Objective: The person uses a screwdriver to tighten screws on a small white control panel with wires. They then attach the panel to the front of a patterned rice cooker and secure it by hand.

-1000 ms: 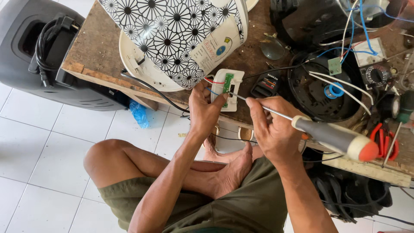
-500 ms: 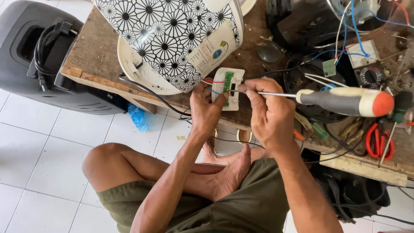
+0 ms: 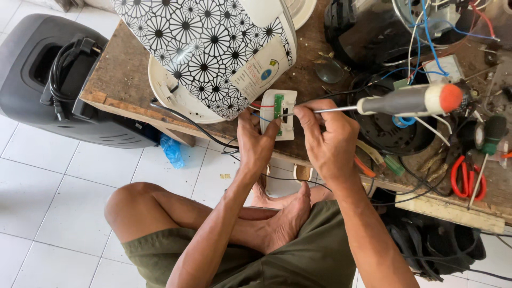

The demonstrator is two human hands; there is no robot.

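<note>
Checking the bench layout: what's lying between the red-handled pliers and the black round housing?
In the head view, loose wires and a green-capped tool lie between the red-handled pliers and the black round housing.

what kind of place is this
Likely a small home appliance-repair bench: a rough wooden worktable on a white tiled floor, a floral-patterned white rice cooker lying opened, loose blue and white wires, and red-handled pliers.

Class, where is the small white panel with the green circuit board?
Centre of the head view: the white panel sits at the wooden table's near edge, beside the flower-patterned cooker.
</note>
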